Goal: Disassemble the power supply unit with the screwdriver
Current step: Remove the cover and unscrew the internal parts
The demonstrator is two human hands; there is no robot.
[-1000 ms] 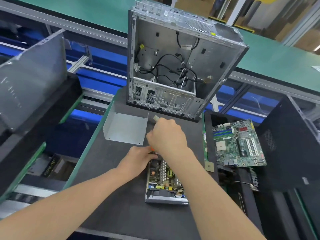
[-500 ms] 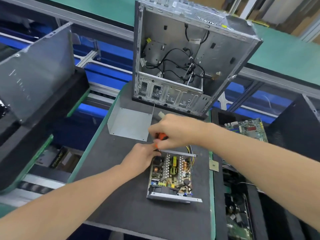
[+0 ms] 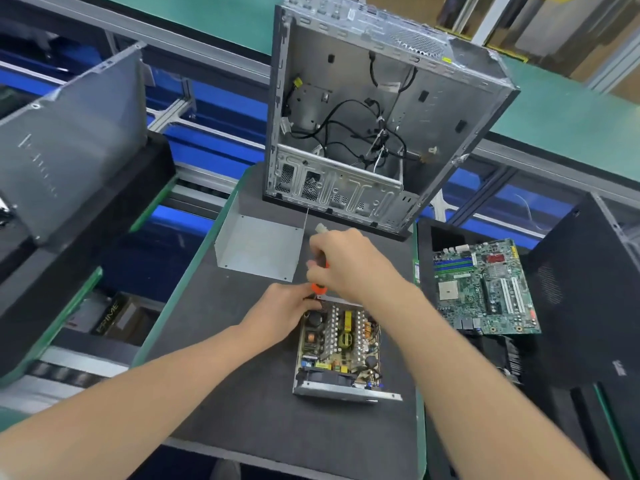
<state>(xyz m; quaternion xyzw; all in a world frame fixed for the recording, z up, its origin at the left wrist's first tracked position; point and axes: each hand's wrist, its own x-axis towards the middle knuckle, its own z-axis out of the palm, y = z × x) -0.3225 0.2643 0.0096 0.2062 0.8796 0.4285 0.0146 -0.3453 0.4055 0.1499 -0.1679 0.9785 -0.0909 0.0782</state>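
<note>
Power supply unit lies lid-off on the dark mat, just below both hands, circuit board exposed. Right hand wraps the orange screwdriver, upright over the unit's far-left corner. Left hand sits at that same corner — fingers hidden, grip cannot be told. Bent metal cover beyond the left hand; open computer case beyond the right; motherboard off to its right.
</note>
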